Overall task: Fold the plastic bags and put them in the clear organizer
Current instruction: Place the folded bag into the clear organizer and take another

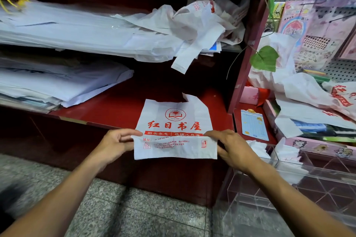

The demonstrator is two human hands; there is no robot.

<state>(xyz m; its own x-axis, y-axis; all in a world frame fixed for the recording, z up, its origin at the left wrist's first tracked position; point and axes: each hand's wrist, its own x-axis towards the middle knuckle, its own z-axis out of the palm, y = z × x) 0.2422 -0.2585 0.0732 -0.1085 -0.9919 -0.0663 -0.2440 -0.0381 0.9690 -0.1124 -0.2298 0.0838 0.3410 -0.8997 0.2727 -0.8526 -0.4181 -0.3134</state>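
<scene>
You've got the white plastic bag [174, 121] w/ red print lying flat on the red shelf [119, 106], bottom edge creased up toward you. Your left hand [115, 143] pinches the fold's left end, thumb on top; your right hand [234, 148] pinches the right end, fingers curled on the edge. Clear organizer [289, 184] sits lower right, a few folded white bags [285, 155] in its compartments. Loose crumpled bags [200, 23] heap on the shelf above.
</scene>
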